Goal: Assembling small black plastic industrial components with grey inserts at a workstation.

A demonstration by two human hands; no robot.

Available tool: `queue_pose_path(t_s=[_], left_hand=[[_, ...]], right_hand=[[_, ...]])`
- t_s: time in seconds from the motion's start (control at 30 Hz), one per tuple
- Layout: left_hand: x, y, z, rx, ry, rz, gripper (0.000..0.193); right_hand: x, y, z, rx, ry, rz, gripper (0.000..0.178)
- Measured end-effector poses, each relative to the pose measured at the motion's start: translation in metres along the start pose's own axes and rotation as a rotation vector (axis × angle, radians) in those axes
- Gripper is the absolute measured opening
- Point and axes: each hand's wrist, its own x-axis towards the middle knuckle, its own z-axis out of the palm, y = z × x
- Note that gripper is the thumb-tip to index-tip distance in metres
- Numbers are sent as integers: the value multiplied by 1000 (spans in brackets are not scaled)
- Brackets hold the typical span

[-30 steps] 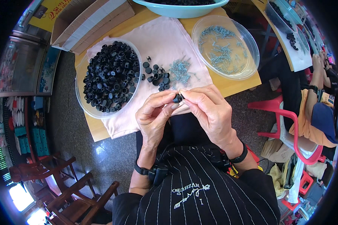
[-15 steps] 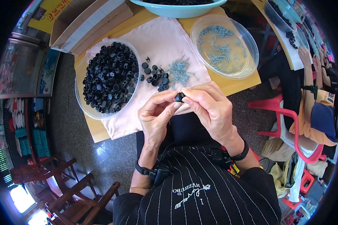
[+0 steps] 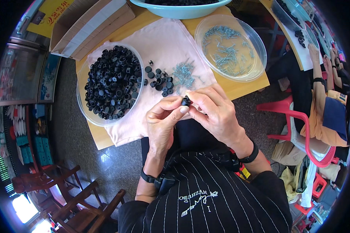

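Above the near edge of the pink cloth (image 3: 171, 35), a small round black plastic cap (image 3: 186, 101) sits between both hands. My left hand (image 3: 162, 116) pinches it between thumb and index finger. My right hand (image 3: 217, 112) has its index fingertip at the cap's top and its thumb at the lower right side, also closed on it. Just beyond the hands lie loose black plastic caps (image 3: 158, 82) and a heap of silvery screws (image 3: 184, 75). To the left, a clear round tub (image 3: 81, 104) is heaped with black plastic parts (image 3: 112, 81).
A clear oval tub (image 3: 256, 75) with screws stands at the table's right. Behind are a light blue basin (image 3: 179, 11) of black parts and an open cardboard box (image 3: 93, 29). A red plastic chair (image 3: 305, 128) and a co-worker's arm (image 3: 317, 77) are on the right.
My right fingers have shifted slightly around the cap, and its dark hollow side shows more. My left hand keeps its pinch. The whole view has moved slightly.
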Motion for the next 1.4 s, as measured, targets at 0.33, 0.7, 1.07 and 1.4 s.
queue_pose_path(t_s=[0.33,0.7,1.07,1.4], left_hand=[[-1,-5,-3,-40,4,-46,18],[1,0,1,-115,-22,-83,16],[-1,-6,-1,-201,-16,-138,13],[1,-6,3,-152,-20,-125,16]], right_hand=[[1,7,2,16,39,-63,35],[5,9,2,44,12,-56,36],[6,11,0,20,-10,-140,33],[-3,1,7,247,77,205,32]])
